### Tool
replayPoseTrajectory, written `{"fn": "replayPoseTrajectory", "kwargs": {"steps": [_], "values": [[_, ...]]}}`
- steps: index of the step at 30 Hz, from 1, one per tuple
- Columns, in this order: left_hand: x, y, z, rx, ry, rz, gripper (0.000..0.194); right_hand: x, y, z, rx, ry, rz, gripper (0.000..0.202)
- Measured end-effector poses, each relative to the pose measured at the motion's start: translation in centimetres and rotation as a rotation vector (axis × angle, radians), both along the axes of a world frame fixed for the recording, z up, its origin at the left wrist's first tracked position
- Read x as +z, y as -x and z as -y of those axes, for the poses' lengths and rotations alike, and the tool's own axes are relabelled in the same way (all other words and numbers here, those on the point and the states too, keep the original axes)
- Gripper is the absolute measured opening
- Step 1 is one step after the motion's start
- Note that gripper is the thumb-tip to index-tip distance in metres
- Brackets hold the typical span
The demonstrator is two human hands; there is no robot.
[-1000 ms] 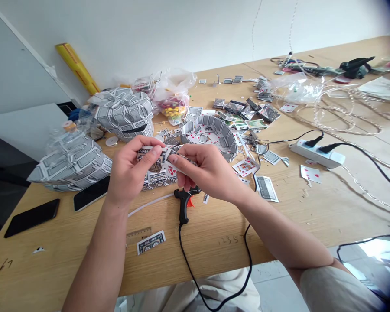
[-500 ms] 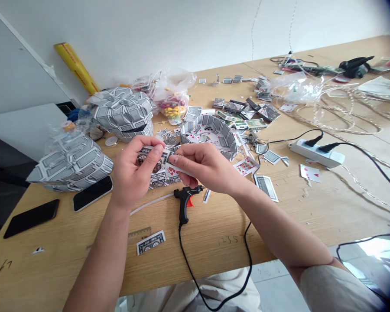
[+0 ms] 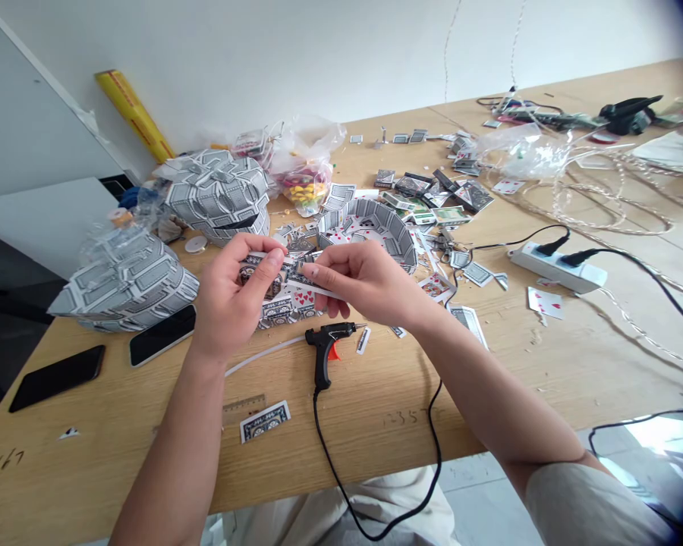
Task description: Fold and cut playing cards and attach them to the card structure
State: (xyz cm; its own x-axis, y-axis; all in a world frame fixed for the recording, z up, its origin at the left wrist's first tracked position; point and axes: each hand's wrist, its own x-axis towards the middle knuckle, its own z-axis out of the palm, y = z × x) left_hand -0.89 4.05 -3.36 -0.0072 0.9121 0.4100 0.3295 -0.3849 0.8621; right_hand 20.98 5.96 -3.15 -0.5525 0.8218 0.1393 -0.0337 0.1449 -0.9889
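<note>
My left hand (image 3: 236, 292) is closed on a dark-patterned playing card (image 3: 265, 277), thumb on top. Close beside it, my right hand (image 3: 358, 280) pinches another playing card (image 3: 303, 274) between thumb and fingers; the two cards meet or overlap, I cannot tell which. Below them on the table lie more cards, among them one with red hearts (image 3: 303, 299). A black glue gun (image 3: 323, 353) with an orange trigger lies just under my hands, a white glue stick (image 3: 265, 355) running out of its back. Nearer me is a loose dark-backed card (image 3: 265, 422) by a small ruler (image 3: 243, 408).
Left stand two structures built from folded cards (image 3: 128, 284) (image 3: 216, 193) and two phones (image 3: 57, 378) (image 3: 162, 336). Behind my hands is an open card-walled tray (image 3: 401, 235). A power strip (image 3: 558, 267) with cables sits right. Card boxes (image 3: 432, 189) and plastic bags (image 3: 310, 163) lie farther back.
My right hand has shifted slightly, its lower fingers now less bent, and more of the heart card shows beneath. Both hands still hold their cards; the view has moved a little.
</note>
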Motion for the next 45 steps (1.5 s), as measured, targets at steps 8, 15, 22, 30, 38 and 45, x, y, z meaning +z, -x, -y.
{"fn": "replayPoseTrajectory", "kwargs": {"steps": [8,15,22,30,38,45], "values": [[0.0,-0.7,0.1,-0.033,-0.002,-0.021,0.02,-0.7,0.6,-0.2,-0.01,0.011,-0.053,0.045],[0.2,-0.8,0.1,-0.046,-0.007,-0.048,0.019,-0.6,0.5,-0.4,0.006,0.086,-0.071,0.047],[-0.1,-0.6,-0.2,-0.017,-0.002,-0.025,0.021,-0.2,0.2,-0.4,0.003,0.102,-0.084,0.044],[-0.5,-1.5,-0.1,-0.019,-0.02,-0.059,0.018,-0.8,0.6,-0.7,0.02,0.113,-0.122,0.044],[-0.8,-1.5,-0.3,-0.013,0.019,-0.019,0.018,-0.4,0.6,-0.8,0.0,0.166,-0.128,0.048],[-1.6,-0.7,-1.4,-0.124,0.153,0.06,0.02,-1.2,-0.1,-2.1,-0.006,0.18,-0.032,0.045]]}}
